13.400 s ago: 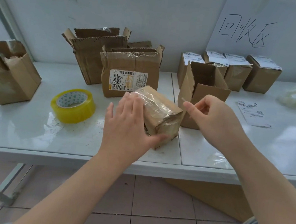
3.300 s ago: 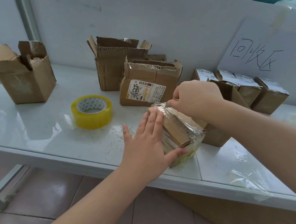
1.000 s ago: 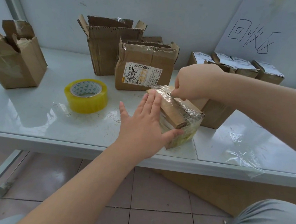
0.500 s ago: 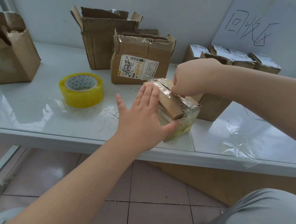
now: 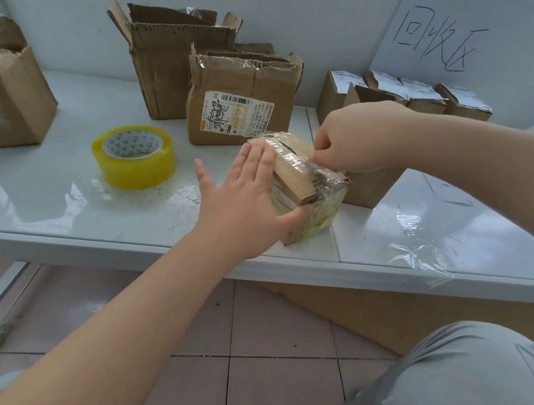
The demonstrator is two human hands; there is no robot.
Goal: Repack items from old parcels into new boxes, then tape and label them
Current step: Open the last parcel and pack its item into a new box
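Parcel: a small brown parcel point(image 5: 294, 183) bound in clear tape point(image 5: 325, 179) sits on the white table point(image 5: 61, 207) between the person's two hands, close to the front edge, with a cardboard flap raised along its top
Left hand: the left hand point(image 5: 246, 200) lies flat against the parcel's left side, fingers straight and together, thumb spread along the near face; it presses the parcel and grasps nothing
Right hand: the right hand point(image 5: 354, 139) comes in over the parcel from the right, fingers curled, their tips pinching the clear tape on the parcel's top
Tape roll: a yellow tape roll point(image 5: 134, 155) lies flat to the left of the left hand, apart from it
Labelled box: just beyond the left hand's fingertips stands an opened box point(image 5: 244, 78) with torn top edges and a printed shipping label on its front
Tall box: behind and to the left of that, a taller box point(image 5: 172, 60) stands with its flaps up near the wall
Torn box: well to the left of the left hand, a ragged carton point(image 5: 10, 96) is cut off by the frame's edge
Small box: an open small box point(image 5: 372, 188) stands under the right hand, just beside the parcel's right end
Back row: beyond the right wrist, small labelled boxes point(image 5: 428, 95) line the wall
Sign: above them, a white sheet point(image 5: 441, 39) bears handwritten characters
Film: below the right forearm, crumpled clear film point(image 5: 419, 248) lies at the table's edge
Foreground: a grey-clad knee point(image 5: 457, 387) shows at lower right, over a tiled floor point(image 5: 261, 333)
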